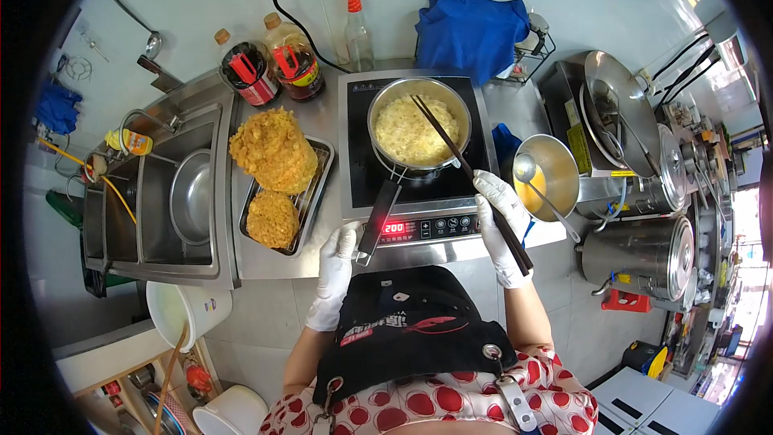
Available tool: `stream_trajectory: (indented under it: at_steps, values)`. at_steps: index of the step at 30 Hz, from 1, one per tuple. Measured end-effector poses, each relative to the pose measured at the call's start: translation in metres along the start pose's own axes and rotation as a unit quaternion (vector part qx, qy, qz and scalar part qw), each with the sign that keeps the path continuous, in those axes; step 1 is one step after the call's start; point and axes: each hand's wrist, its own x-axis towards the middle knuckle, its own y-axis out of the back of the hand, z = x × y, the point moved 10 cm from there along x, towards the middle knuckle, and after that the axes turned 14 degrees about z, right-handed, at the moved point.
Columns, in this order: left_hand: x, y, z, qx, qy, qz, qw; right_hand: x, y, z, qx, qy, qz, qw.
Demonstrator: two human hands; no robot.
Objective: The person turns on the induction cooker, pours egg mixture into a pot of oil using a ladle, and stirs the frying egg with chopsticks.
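My right hand, in a white glove, is closed around long dark chopsticks. Their tips reach into a metal pot of pale yellow, bubbling food. The pot sits on an induction cooker whose red display reads 200. My left hand, also gloved, has its fingers closed at the end of the pot's black handle; the fingers' undersides are hidden. Right of the cooker, a steel bowl contains yellow liquid and a ladle. Golden fried pieces are piled left of the cooker.
The fried pieces rest on a rack in a tray. Two sauce bottles and a clear glass bottle stand behind. A sink is at left. A wok and a large stockpot are at right.
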Motion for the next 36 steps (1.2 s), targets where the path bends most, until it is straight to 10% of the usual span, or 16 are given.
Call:
stream_trajectory:
  at_steps: [36]
  values:
    - [0.005, 0.013, -0.002, -0.010, 0.002, 0.028, 1.000, -0.011, 0.006, 0.003, 0.021, 0.001, 0.003, 1.000]
